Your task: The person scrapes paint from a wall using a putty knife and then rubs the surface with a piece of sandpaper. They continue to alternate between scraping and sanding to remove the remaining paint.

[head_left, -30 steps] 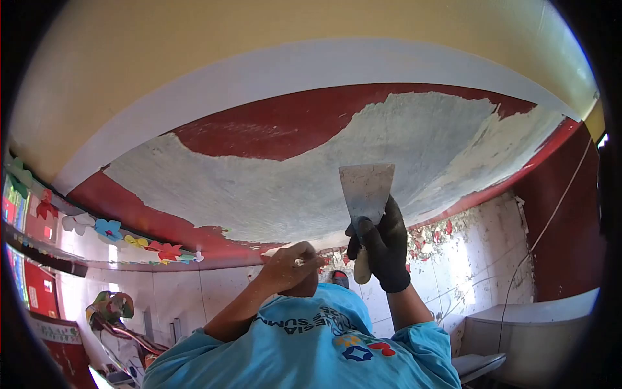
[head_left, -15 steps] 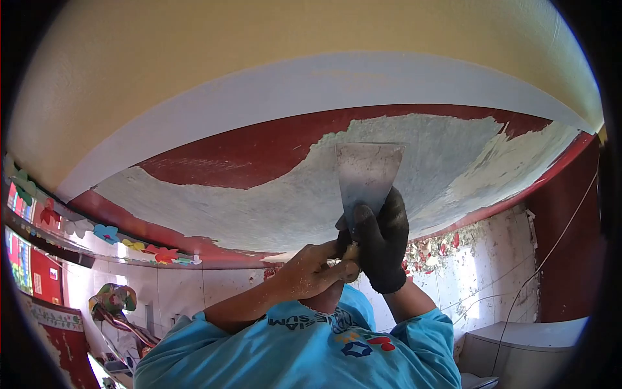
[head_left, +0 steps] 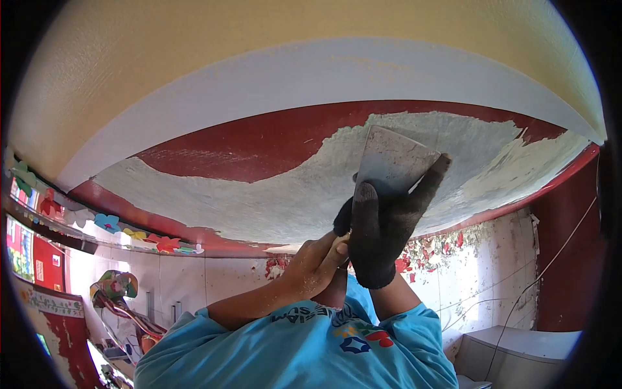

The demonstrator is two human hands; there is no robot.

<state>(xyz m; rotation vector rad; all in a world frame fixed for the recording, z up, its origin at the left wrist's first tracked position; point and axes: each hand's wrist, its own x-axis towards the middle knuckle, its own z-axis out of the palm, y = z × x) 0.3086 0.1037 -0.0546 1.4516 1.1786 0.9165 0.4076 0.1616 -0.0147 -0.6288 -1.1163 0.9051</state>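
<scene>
A wide, flat metal scraper (head_left: 394, 159) is held up in front of the wall, its blade tilted with the broad edge toward the upper right. My right hand (head_left: 379, 236), in a black glove, grips it low on the blade, the thumb lying on the blade's face and a finger stretched along its right edge. My bare left hand (head_left: 315, 264) is closed round the pale handle end (head_left: 341, 241), just below the glove. Most of the handle is hidden by the hands. Behind the blade is a wall band with red paint (head_left: 240, 152) and a scraped grey patch (head_left: 278, 204).
A white border and yellow wall (head_left: 311, 23) lie above the band. Red paint flakes (head_left: 427, 256) litter the pale tiled floor (head_left: 486, 266). A thin cable (head_left: 551, 262) hangs at right near a grey cabinet (head_left: 525, 343). Paper flowers (head_left: 107, 222) line the left.
The scraper has turned clockwise and shifted right. My gloved hand now has a finger extended along the blade's edge. My left hand stays at the handle.
</scene>
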